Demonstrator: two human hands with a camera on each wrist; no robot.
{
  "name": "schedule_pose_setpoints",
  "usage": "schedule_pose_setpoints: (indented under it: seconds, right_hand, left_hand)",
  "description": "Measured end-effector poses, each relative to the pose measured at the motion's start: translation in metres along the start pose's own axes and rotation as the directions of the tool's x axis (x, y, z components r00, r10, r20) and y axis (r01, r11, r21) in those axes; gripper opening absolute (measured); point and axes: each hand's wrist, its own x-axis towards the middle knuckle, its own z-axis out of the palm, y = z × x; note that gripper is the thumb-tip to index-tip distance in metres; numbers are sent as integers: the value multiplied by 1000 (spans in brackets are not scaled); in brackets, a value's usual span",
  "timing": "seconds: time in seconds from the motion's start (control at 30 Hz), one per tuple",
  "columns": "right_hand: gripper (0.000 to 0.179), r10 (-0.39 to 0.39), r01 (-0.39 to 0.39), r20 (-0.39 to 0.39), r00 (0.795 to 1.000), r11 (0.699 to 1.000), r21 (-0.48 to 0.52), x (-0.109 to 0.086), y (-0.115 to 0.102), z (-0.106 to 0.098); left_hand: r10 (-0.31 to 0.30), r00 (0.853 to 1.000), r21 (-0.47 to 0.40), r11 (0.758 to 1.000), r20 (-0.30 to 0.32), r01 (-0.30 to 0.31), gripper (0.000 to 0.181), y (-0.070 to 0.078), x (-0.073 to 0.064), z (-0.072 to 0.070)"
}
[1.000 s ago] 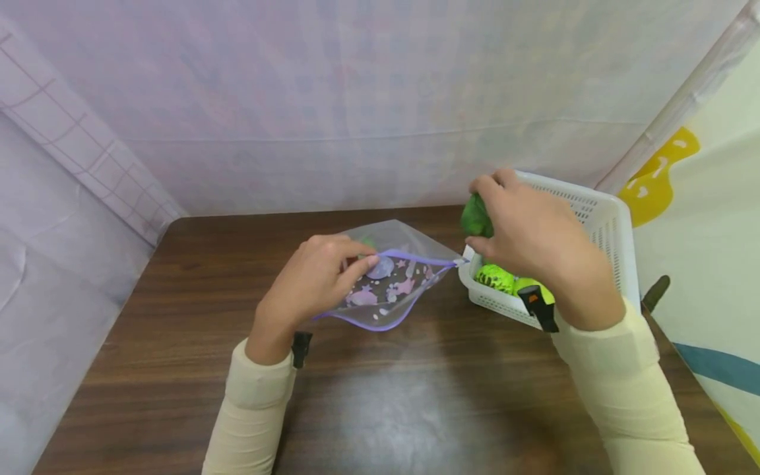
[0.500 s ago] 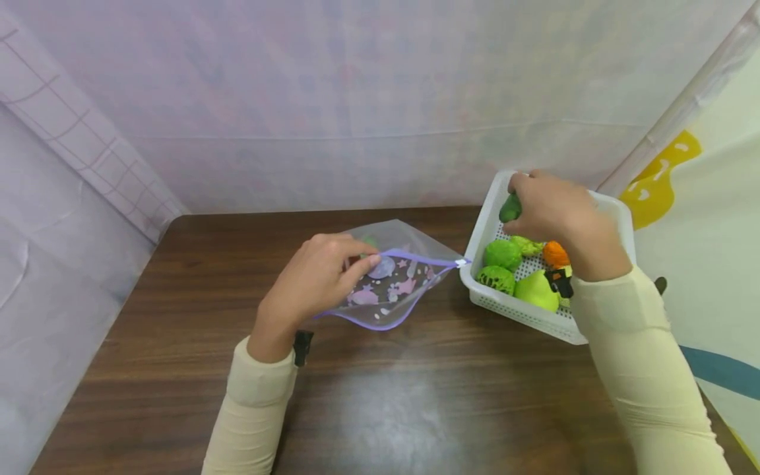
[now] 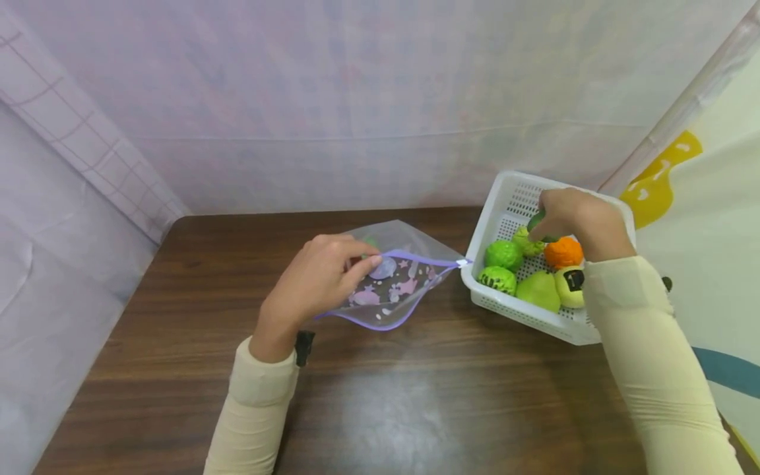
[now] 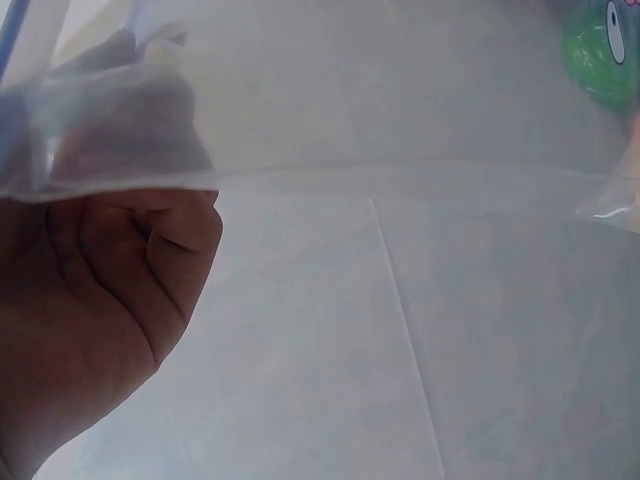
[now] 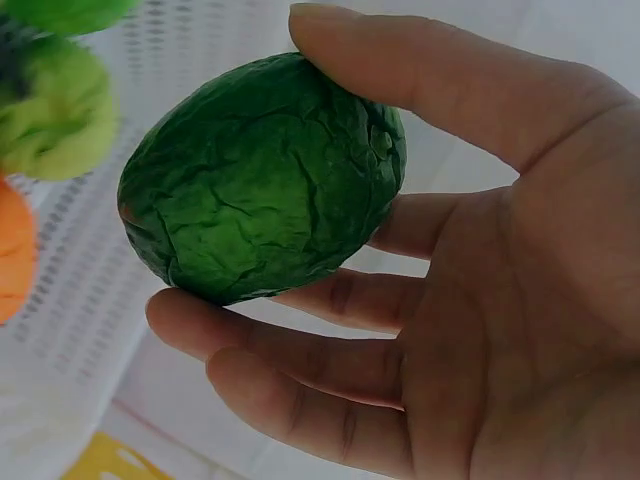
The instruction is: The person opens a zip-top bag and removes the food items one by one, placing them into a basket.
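Note:
My left hand (image 3: 317,277) pinches the purple zip edge of a clear zip bag (image 3: 404,310) printed with pink sea creatures. The bag's mouth gapes towards me, and a green round shape (image 4: 602,55) shows at the bag's corner in the left wrist view. Over the back of the white basket (image 3: 475,227), my right hand (image 3: 578,214) holds a dark green, egg-shaped, wrinkled fruit (image 5: 265,180) resembling an avocado. Thumb and fingers grip it from opposite sides. In the head view the hand covers most of it.
Inside the basket lie a green pear (image 3: 539,290), an orange fruit (image 3: 563,253), a pale yellow fruit (image 3: 570,297) and several green pieces (image 3: 503,254). Both bag and basket rest on a dark wooden table (image 3: 368,396), with a white curtain (image 3: 356,99) behind.
My right hand has moved right and deeper over the basket with the green fruit, uncovering more of the basket's contents. The left hand and bag have stayed nearly still.

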Motion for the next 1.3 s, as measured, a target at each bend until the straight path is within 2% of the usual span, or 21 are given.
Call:
schedule_pose_setpoints:
  seconds: [0.13, 0.3, 0.57, 0.77, 1.07, 1.3]
  right_hand:
    - [32, 21, -21, 38, 999, 1000, 2, 10, 7, 11]
    - [32, 17, -13, 87, 996, 999, -49, 21, 9, 22]
    - [35, 34, -30, 168, 985, 999, -31, 27, 14, 36]
    - [37, 64, -71, 183, 981, 997, 33, 24, 17, 47]
    - [43, 90, -99, 182, 979, 994, 41, 25, 18, 50]
    - [43, 76, -90, 185, 980, 994, 69, 23, 21, 51]
  left_hand:
    - [-2, 1000, 3, 1000, -2, 2, 19, 0, -1, -1]
    - [-5, 1000, 4, 1000, -2, 5, 20, -2, -2, -2]
    - [5, 1000, 0, 1000, -6, -5, 19, 0, -3, -2]
    - [14, 1000, 7, 1000, -8, -14, 18, 0, -3, -3]
    - [7, 1000, 13, 1000, -11, -6, 19, 0, -4, -4]
    - [18, 1000, 8, 1000, -9, -18, 19, 1, -3, -3]
